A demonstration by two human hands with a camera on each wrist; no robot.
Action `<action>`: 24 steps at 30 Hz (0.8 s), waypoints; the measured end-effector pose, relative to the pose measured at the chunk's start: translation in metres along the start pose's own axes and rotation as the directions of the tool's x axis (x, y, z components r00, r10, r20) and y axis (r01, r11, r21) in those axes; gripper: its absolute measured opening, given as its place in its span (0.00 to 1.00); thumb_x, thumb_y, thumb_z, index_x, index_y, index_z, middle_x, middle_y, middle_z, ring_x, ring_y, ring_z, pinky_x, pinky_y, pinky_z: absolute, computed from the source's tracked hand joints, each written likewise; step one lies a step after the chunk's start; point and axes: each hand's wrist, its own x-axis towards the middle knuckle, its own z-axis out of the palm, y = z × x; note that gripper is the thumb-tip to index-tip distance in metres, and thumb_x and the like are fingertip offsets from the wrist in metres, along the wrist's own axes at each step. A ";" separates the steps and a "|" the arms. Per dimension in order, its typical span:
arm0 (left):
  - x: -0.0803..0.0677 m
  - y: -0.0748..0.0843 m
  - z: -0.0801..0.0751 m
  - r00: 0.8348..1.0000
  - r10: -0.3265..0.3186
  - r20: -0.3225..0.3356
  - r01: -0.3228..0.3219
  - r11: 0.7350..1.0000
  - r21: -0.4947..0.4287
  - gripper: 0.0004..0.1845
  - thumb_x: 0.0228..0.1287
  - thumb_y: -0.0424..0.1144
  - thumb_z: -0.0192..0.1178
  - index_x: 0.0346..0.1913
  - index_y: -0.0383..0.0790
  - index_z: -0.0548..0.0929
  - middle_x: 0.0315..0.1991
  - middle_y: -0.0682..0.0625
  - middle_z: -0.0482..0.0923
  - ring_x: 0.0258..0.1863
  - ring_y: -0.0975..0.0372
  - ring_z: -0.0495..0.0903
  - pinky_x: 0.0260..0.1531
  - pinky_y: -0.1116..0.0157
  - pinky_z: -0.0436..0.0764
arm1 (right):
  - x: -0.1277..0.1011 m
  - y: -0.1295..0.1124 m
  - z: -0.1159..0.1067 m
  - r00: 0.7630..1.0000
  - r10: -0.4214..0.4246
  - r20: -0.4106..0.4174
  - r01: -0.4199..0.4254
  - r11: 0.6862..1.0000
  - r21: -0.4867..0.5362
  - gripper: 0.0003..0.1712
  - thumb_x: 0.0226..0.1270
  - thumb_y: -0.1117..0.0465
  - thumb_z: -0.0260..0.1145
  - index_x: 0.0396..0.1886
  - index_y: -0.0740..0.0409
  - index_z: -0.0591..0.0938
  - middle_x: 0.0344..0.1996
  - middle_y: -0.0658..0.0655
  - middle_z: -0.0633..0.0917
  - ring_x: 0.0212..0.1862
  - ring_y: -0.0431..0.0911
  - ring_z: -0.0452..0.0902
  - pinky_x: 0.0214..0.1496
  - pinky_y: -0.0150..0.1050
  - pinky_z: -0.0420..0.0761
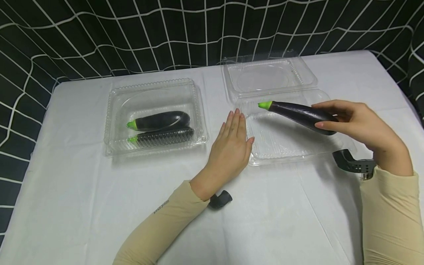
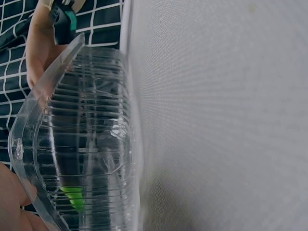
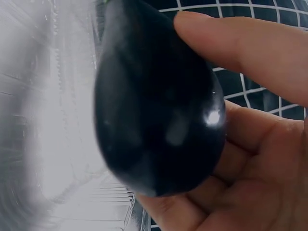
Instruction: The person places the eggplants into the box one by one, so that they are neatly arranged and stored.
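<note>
1. Head view: our right hand (image 1: 361, 125) curls thumb and fingers round the thick end of a dark eggplant (image 1: 299, 113), holding it in the air over the open clear container (image 1: 281, 143).
2. The eggplant's long axis runs roughly 9-to-3, slightly tilted, its green stem tip pointing toward 10 o'clock and the bulb end in our palm. The right wrist view shows that rounded end (image 3: 159, 106) seated against our fingers (image 3: 240, 43).
3. Our left hand (image 1: 232, 147) lies flat on the tabletop (image 1: 82, 206), fingers straight and together, holding nothing. It touches the open container's near-left edge, at 9 o'clock from the tray.
4. The tray lies directly below the eggplant, so our right hand is the nearer one to it.
5. At 9 o'clock from our left hand sits a closed container (image 1: 155, 116) with another eggplant (image 1: 160, 120) inside.
</note>
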 end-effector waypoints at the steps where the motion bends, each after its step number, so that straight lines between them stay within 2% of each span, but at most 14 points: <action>1: 0.000 0.000 0.000 1.000 0.001 -0.001 -0.001 1.000 0.003 0.31 0.76 0.45 0.41 0.69 0.22 0.57 0.72 0.33 0.50 0.73 0.47 0.47 0.69 0.56 0.54 | 0.000 0.000 0.001 1.000 -0.002 0.006 0.002 1.000 -0.011 0.25 0.59 0.59 0.71 0.57 0.56 0.79 0.36 0.40 0.80 0.34 0.36 0.73 0.33 0.23 0.72; 9: 0.000 -0.001 0.001 1.000 0.006 -0.010 -0.006 1.000 0.003 0.31 0.75 0.45 0.42 0.69 0.22 0.57 0.72 0.33 0.50 0.73 0.47 0.47 0.69 0.56 0.54 | 0.000 -0.003 0.004 0.994 0.008 0.107 0.002 0.996 -0.091 0.27 0.60 0.58 0.71 0.59 0.56 0.78 0.40 0.39 0.80 0.37 0.35 0.73 0.37 0.21 0.70; 16: 0.001 0.000 0.002 1.000 0.013 -0.015 -0.013 1.000 0.000 0.31 0.76 0.45 0.41 0.69 0.22 0.57 0.72 0.33 0.50 0.73 0.47 0.48 0.69 0.56 0.55 | 0.003 0.001 0.006 0.981 -0.005 0.191 0.029 0.992 -0.123 0.25 0.60 0.60 0.70 0.58 0.57 0.78 0.45 0.53 0.80 0.39 0.35 0.74 0.38 0.21 0.71; 24: -0.001 0.000 0.000 1.000 0.012 -0.004 -0.012 1.000 -0.003 0.31 0.76 0.45 0.41 0.69 0.22 0.57 0.72 0.33 0.49 0.73 0.47 0.47 0.69 0.56 0.54 | 0.003 0.002 0.011 0.970 -0.051 0.238 0.080 0.990 -0.113 0.25 0.61 0.60 0.69 0.59 0.56 0.77 0.52 0.57 0.79 0.45 0.31 0.71 0.42 0.19 0.70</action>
